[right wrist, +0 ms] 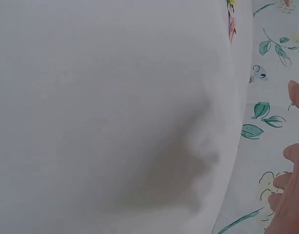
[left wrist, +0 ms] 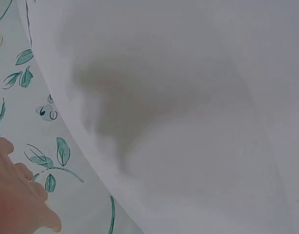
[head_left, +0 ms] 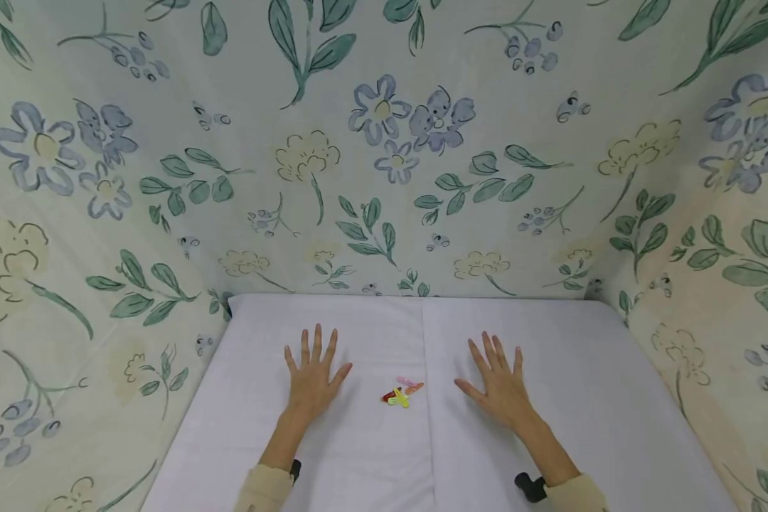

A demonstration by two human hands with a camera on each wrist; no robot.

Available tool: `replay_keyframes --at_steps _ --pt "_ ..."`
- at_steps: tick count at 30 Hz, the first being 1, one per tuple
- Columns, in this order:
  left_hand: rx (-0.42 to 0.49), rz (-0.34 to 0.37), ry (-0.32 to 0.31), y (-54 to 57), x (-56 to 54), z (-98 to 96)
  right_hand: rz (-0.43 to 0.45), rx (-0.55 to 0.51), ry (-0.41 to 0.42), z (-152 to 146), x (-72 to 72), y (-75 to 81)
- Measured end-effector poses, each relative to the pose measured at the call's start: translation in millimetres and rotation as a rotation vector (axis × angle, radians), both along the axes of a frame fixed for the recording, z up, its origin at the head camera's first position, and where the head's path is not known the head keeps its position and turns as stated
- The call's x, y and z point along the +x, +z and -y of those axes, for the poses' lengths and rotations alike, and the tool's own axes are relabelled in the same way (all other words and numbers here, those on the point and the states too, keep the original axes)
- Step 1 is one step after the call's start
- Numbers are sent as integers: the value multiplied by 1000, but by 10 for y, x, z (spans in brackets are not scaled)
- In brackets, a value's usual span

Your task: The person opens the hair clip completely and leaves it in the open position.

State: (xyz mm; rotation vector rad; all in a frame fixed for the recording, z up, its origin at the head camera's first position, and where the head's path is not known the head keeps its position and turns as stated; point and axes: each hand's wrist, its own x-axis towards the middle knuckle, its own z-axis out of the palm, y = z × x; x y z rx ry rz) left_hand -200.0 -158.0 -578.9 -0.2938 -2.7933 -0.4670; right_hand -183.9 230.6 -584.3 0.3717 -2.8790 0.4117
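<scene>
A small heap of colourful hair clips (head_left: 402, 393), apparently snap clips in yellow, red, orange and pink, lies near the middle of the white-covered table (head_left: 371, 455). To its left is my left hand (head_left: 310, 387), palm down with the fingers straight and spread, holding nothing. My right hand (head_left: 503, 391) is spread likewise on the other side of the heap, also holding nothing. Both cast soft shadows on the cloth and seem raised above it. The left wrist view catches only part of the left hand (left wrist: 15, 195); a bit of the clips (right wrist: 231, 22) shows in the right wrist view.
A floral curtain (head_left: 384, 213) surrounds the table at the back and both sides. A fold line (head_left: 427, 398) runs front to back down the white cloth, just right of the clips. Dark wrist-worn devices (head_left: 530, 488) sit by both sleeves.
</scene>
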Motion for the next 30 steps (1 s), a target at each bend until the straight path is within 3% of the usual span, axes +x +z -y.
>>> replay_keyframes --at_steps 7,18,23,27,30 --pt "-2 39 -22 -80 -22 -165 33 -42 30 93 3 -53" --pt "-22 63 -62 -164 -4 -391 0 -86 64 276 -10 -127" --pt "-5 46 -92 -200 -16 -489 -2 -122 68 353 -14 -162" --pt "11 84 -109 -193 -25 -574 -28 -147 83 411 -20 -197" --pt "78 115 -128 -194 -41 -626 -23 -168 90 456 -27 -221"
